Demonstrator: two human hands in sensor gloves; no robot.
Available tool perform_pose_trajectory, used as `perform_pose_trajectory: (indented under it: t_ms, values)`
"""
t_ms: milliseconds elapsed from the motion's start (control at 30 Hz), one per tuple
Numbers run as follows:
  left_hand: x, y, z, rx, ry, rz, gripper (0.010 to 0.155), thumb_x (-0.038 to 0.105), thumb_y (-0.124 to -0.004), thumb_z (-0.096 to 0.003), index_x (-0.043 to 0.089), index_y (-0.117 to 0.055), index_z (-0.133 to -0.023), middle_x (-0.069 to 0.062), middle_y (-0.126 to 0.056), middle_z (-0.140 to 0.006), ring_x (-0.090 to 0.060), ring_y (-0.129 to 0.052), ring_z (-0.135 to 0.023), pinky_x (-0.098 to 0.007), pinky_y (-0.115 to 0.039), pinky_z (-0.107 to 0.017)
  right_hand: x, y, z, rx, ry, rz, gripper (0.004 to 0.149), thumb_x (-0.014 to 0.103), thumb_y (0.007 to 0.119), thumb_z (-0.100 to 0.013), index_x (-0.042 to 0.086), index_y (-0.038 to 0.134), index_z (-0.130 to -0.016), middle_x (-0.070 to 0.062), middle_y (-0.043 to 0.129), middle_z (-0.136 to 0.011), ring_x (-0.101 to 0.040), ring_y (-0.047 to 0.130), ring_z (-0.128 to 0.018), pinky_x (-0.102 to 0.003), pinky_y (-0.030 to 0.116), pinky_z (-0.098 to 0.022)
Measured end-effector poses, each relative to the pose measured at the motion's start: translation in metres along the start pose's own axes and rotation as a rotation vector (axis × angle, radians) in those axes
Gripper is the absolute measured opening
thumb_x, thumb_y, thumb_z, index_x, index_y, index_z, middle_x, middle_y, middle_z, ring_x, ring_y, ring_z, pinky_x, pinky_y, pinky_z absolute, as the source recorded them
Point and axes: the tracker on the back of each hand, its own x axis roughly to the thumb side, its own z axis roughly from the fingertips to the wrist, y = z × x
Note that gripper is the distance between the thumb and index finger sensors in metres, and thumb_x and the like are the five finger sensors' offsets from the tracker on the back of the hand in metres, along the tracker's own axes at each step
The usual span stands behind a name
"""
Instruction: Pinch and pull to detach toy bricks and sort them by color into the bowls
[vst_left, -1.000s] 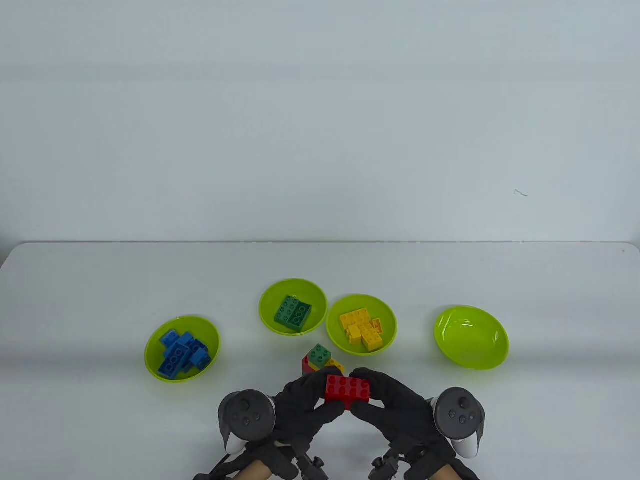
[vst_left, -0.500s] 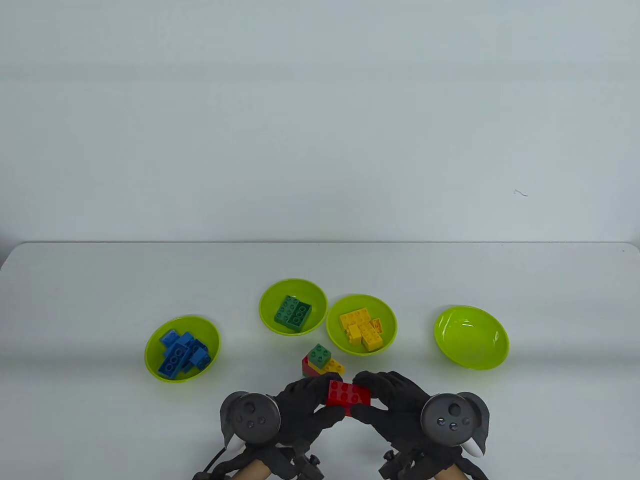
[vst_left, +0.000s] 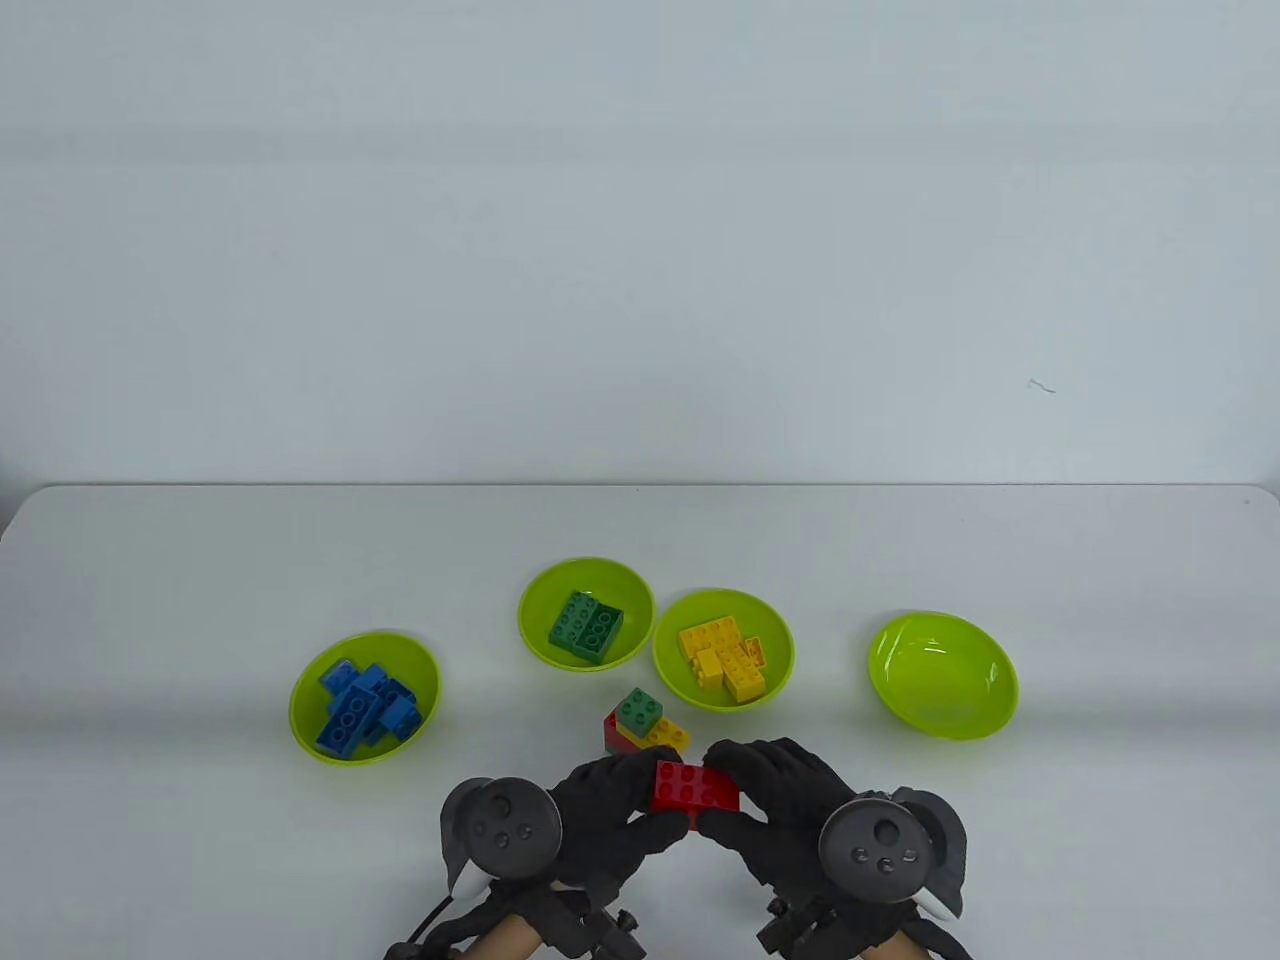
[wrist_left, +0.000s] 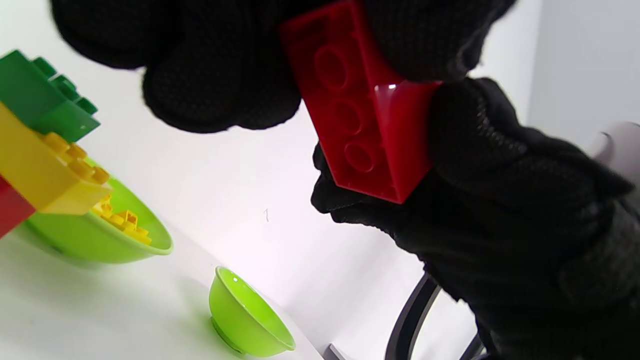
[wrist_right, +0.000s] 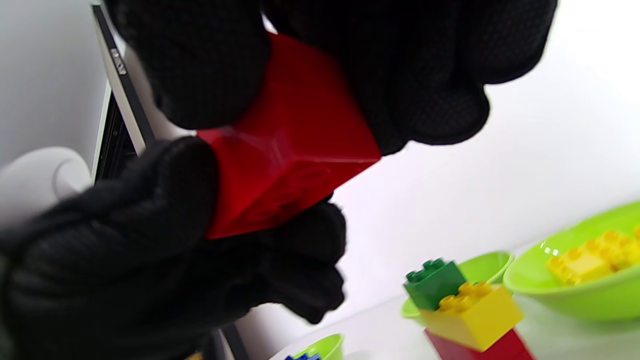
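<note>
Table view: near the table's (vst_left: 150, 560) front edge, a red brick (vst_left: 696, 787) is pinched between the left hand (vst_left: 610, 815) and right hand (vst_left: 775, 810), fingers curled round its ends.

Left wrist view: its hollow underside is shown, top hidden.

Right wrist view: the brick is blurred, partly covered by gloves.
</note>
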Motion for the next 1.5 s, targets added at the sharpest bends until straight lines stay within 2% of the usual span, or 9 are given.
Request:
perform_pose_trajectory:
  t_ms: [200,300,367,467,600,733,867,1167,1500]
  values:
    - [0.004,0.000,0.001,-0.010,-0.138,-0.082,0.067,0.038,-0.075,-0.0432,-0.005,-0.067,-0.094,-0.028,-0.085,-0.080,-0.040,-0.091,-0.066,-0.058,-0.072,-0.055,-0.009,-0.009,-0.004,0.031,0.036,-0.102,0.057,0.039,0.082,-0.042,0.002,0.084,-0.086,-0.021,0.095,-0.075,-0.037,0.095,-0.063,-0.055,0.072,-0.060]
    - [0.008,0.003,0.000,-0.017,-0.136,-0.155,0.067,0.041,-0.074,-0.0439,-0.002,-0.068,-0.094,-0.025,-0.087,-0.081,-0.036,-0.094,-0.067,-0.055,-0.075,-0.055,-0.015,-0.008,-0.003,0.048,0.066,-0.235,0.057,0.036,0.084,-0.043,0.000,0.083,-0.088,-0.025,0.094,-0.076,-0.041,0.093,-0.064,-0.058,0.069,-0.061]
    - [0.003,-0.001,0.001,-0.016,-0.079,-0.076,0.066,0.040,-0.073,-0.0455,-0.002,-0.066,-0.096,-0.026,-0.085,-0.083,-0.038,-0.092,-0.069,-0.056,-0.073,-0.057,-0.017,-0.012,-0.004,0.086,0.082,-0.166,0.058,0.039,0.083,-0.045,0.002,0.081,-0.090,-0.022,0.092,-0.079,-0.038,0.092,-0.067,-0.056,0.069,-0.062]
    - [-0.008,-0.001,0.003,0.030,-0.004,-0.002,0.066,0.039,-0.074,-0.0464,-0.003,-0.065,-0.096,-0.028,-0.084,-0.083,-0.040,-0.091,-0.070,-0.057,-0.071,-0.056,-0.019,-0.023,-0.004,-0.008,0.096,-0.112,0.058,0.038,0.083,-0.045,0.002,0.079,-0.092,-0.023,0.090,-0.082,-0.040,0.090,-0.069,-0.057,0.066,-0.063]
    - [-0.015,0.006,0.006,0.065,0.021,0.013,0.066,0.039,-0.075,-0.0463,-0.004,-0.065,-0.096,-0.028,-0.084,-0.083,-0.040,-0.091,-0.069,-0.057,-0.072,-0.056,-0.037,-0.047,0.001,-0.125,0.163,0.099,0.058,0.033,0.080,-0.048,0.002,0.073,-0.097,-0.025,0.084,-0.089,-0.043,0.086,-0.076,-0.058,0.063,-0.065]
    - [-0.015,0.011,0.007,0.084,0.020,0.010,0.066,0.039,-0.075,-0.0464,-0.003,-0.065,-0.096,-0.028,-0.084,-0.083,-0.040,-0.091,-0.070,-0.057,-0.072,-0.056,-0.080,-0.074,0.014,-0.243,0.319,0.305,0.059,0.029,0.078,-0.049,0.000,0.069,-0.099,-0.027,0.080,-0.093,-0.045,0.083,-0.079,-0.059,0.062,-0.065]
    - [-0.015,0.012,0.007,0.097,0.020,0.015,0.066,0.039,-0.075,-0.0464,-0.003,-0.065,-0.096,-0.028,-0.084,-0.084,-0.040,-0.091,-0.070,-0.057,-0.071,-0.056,-0.118,-0.088,0.031,-0.277,0.464,0.437,0.058,0.031,0.081,-0.049,0.001,0.071,-0.098,-0.026,0.082,-0.091,-0.044,0.085,-0.077,-0.058,0.063,-0.064]
    - [-0.015,0.012,0.009,0.107,0.040,0.034,0.066,0.039,-0.075,-0.0466,-0.003,-0.065,-0.096,-0.028,-0.083,-0.084,-0.040,-0.090,-0.070,-0.057,-0.071,-0.056,-0.164,-0.080,0.043,-0.185,0.649,0.642,0.059,0.035,0.082,-0.049,0.002,0.073,-0.096,-0.025,0.084,-0.087,-0.042,0.087,-0.073,-0.057,0.065,-0.062]
    - [-0.015,0.011,0.010,0.101,0.056,0.052,0.066,0.039,-0.075,-0.0467,-0.003,-0.065,-0.096,-0.028,-0.083,-0.084,-0.040,-0.090,-0.070,-0.057,-0.071,-0.056,-0.174,-0.072,0.044,-0.186,0.686,0.617,0.060,0.037,0.080,-0.050,0.001,0.071,-0.098,-0.025,0.082,-0.090,-0.043,0.085,-0.075,-0.057,0.064,-0.064]
